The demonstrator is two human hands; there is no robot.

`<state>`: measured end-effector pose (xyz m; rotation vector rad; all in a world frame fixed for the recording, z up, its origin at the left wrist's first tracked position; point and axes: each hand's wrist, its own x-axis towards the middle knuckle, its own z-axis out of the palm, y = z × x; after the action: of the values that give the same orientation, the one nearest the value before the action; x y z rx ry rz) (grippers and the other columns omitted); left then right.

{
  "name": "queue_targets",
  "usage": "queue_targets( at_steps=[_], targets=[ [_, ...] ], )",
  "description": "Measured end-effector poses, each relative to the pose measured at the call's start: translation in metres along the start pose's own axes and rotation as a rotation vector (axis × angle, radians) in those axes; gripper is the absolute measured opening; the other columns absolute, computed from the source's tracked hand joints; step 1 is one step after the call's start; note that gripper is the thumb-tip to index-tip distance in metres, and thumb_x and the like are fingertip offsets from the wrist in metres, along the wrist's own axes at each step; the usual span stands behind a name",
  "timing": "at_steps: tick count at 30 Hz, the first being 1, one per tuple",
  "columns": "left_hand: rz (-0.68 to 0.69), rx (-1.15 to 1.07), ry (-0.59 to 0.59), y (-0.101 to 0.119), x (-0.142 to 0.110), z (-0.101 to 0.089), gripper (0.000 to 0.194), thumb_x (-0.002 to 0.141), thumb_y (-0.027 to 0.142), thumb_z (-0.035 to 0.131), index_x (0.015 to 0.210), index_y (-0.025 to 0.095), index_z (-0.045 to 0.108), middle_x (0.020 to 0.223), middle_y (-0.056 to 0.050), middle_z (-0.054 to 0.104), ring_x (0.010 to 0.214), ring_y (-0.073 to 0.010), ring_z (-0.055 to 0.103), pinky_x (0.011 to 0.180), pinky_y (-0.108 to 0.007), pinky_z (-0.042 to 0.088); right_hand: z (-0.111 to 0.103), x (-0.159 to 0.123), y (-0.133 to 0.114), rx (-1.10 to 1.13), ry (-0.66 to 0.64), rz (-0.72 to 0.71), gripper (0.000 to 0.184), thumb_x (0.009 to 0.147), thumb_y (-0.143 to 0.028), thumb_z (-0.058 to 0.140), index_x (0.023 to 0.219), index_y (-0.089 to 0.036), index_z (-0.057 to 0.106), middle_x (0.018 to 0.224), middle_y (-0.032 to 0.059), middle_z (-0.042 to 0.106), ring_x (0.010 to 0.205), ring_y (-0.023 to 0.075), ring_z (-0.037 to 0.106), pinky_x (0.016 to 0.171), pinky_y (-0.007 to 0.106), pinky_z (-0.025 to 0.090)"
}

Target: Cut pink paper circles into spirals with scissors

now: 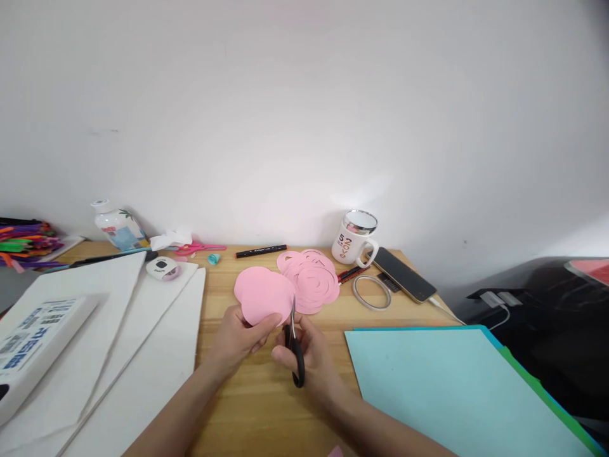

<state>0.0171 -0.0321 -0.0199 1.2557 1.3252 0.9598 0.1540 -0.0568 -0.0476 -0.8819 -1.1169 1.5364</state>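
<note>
My left hand (244,337) pinches the lower edge of a pink paper cutout (264,296) with rounded lobes, thumb on top. Black-handled scissors (295,355) are in my right hand (311,358), their blades pointing away from me at the right edge of the pink paper. Whether the blades are parted or closed is hard to make out. Just beyond, a pile of pink paper pieces with curved cuts (311,279) lies on the wooden table (257,406), partly behind the held paper.
At the back stand a white mug (349,244) and a white bottle (121,225). A black marker (261,251), a phone (402,274) and a roll of tape (372,292) lie around the pile. White sheets (162,381) cover the left, light-blue sheets (457,387) the right.
</note>
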Motion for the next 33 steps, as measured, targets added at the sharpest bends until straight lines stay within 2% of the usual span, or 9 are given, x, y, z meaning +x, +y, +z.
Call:
queue_targets(
  at_steps=[5, 12, 16, 21, 24, 30, 33],
  targets=[
    [0.010, -0.010, -0.020, -0.0002, -0.0004, -0.0008, 0.042, 0.066, 0.043, 0.064, 0.042, 0.017, 0.042, 0.034, 0.006, 0.036, 0.034, -0.0050, 0.027, 0.036, -0.020, 0.019, -0.0024, 0.0016, -0.0001, -0.014, 0.010, -0.008, 0.043, 0.061, -0.040, 0.074, 0.087, -0.021, 0.046, 0.060, -0.0059, 0.047, 0.053, 0.0105, 0.041, 0.048, 0.021, 0.031],
    [0.014, -0.016, 0.006, 0.0036, -0.0017, 0.0004, 0.039, 0.066, 0.045, 0.063, 0.046, 0.016, 0.046, 0.035, 0.007, 0.035, 0.035, -0.0050, 0.026, 0.037, -0.020, 0.017, -0.0012, 0.0001, -0.0001, 0.000, 0.019, -0.012, 0.040, 0.063, -0.041, 0.072, 0.085, -0.020, 0.046, 0.055, -0.0082, 0.041, 0.048, 0.0080, 0.033, 0.045, 0.020, 0.025],
    [0.010, -0.022, -0.002, 0.0000, -0.0002, -0.0012, 0.042, 0.066, 0.045, 0.063, 0.045, 0.017, 0.042, 0.036, 0.007, 0.035, 0.036, -0.0046, 0.026, 0.037, -0.020, 0.017, -0.0015, 0.0003, -0.0009, -0.007, 0.030, 0.029, 0.038, 0.061, -0.038, 0.074, 0.082, -0.021, 0.047, 0.054, -0.0091, 0.039, 0.044, 0.0066, 0.029, 0.041, 0.019, 0.022],
    [0.024, -0.060, 0.032, -0.0010, 0.0011, -0.0011, 0.042, 0.065, 0.045, 0.064, 0.044, 0.017, 0.040, 0.035, 0.007, 0.034, 0.035, -0.0042, 0.026, 0.036, -0.019, 0.017, -0.0040, 0.0000, 0.0031, -0.044, 0.044, 0.060, 0.035, 0.061, -0.036, 0.071, 0.081, -0.021, 0.047, 0.049, -0.0101, 0.041, 0.040, 0.0075, 0.036, 0.039, 0.018, 0.028],
    [0.037, -0.122, 0.005, 0.0012, 0.0008, 0.0008, 0.042, 0.067, 0.045, 0.062, 0.043, 0.017, 0.041, 0.034, 0.007, 0.037, 0.032, -0.0039, 0.027, 0.035, -0.019, 0.019, -0.0033, -0.0018, 0.0061, -0.043, 0.048, 0.063, 0.034, 0.063, -0.037, 0.070, 0.080, -0.022, 0.046, 0.050, -0.0093, 0.043, 0.041, 0.0082, 0.039, 0.039, 0.019, 0.031],
    [-0.026, -0.118, 0.046, 0.0019, 0.0005, 0.0031, 0.041, 0.063, 0.041, 0.067, 0.040, 0.016, 0.043, 0.033, 0.006, 0.038, 0.031, -0.0039, 0.027, 0.033, -0.019, 0.018, 0.0018, -0.0037, 0.0051, -0.018, 0.025, 0.065, 0.039, 0.060, -0.037, 0.074, 0.079, -0.022, 0.044, 0.051, -0.0100, 0.041, 0.043, 0.0071, 0.035, 0.040, 0.018, 0.028],
    [-0.035, -0.072, 0.039, -0.0004, 0.0012, 0.0023, 0.041, 0.061, 0.041, 0.068, 0.040, 0.016, 0.043, 0.032, 0.006, 0.037, 0.032, -0.0040, 0.027, 0.033, -0.019, 0.017, 0.0013, -0.0018, 0.0007, -0.011, 0.011, 0.039, 0.044, 0.058, -0.037, 0.076, 0.084, -0.021, 0.045, 0.055, -0.0084, 0.045, 0.048, 0.0083, 0.037, 0.044, 0.019, 0.028]
  ],
)
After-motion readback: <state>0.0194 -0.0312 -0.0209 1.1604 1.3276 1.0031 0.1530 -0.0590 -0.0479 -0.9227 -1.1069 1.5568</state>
